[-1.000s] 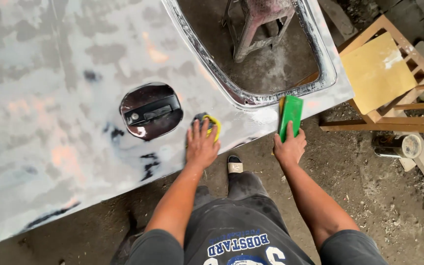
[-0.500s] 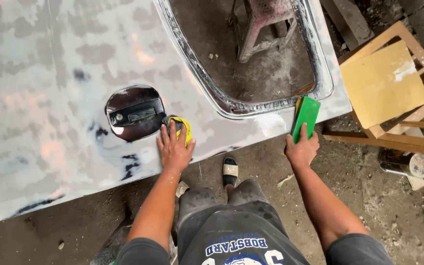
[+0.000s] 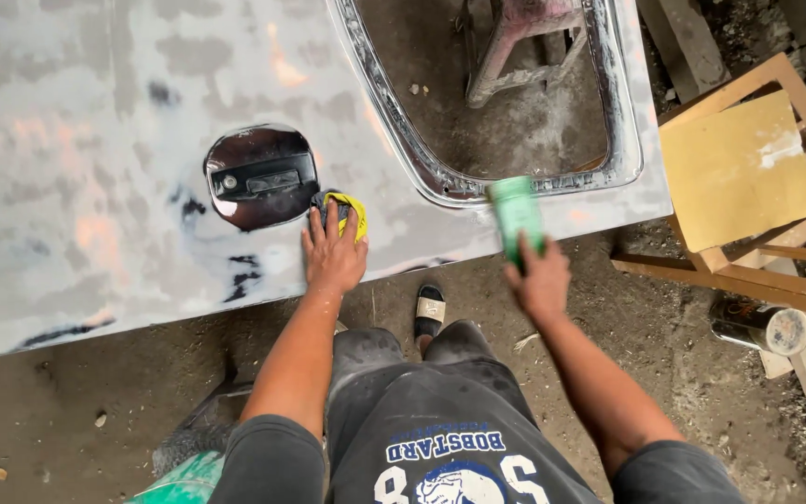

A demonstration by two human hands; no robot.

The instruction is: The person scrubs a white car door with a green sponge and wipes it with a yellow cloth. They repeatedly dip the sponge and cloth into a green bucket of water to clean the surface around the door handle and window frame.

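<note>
Your left hand (image 3: 333, 250) covers most of the yellow pad (image 3: 351, 212), so you see only its upper edge. The green block (image 3: 518, 215) in your right hand (image 3: 538, 280) is motion-blurred. The grey panel (image 3: 95, 140) runs off the frame's top and left edges, and the wooden frame (image 3: 748, 252) off the right.

Wide open panel (image 3: 76, 140) to the left, flat grey metal with room for a hand to sweep. The recessed door handle (image 3: 261, 182) sits touching the left hand's (image 3: 333, 257) fingertips, blocking that way. Right of it, the chrome window frame (image 3: 394, 140) rims a hole. Past the panel's right edge, a wooden stool (image 3: 748, 187) crowds in close.
</note>
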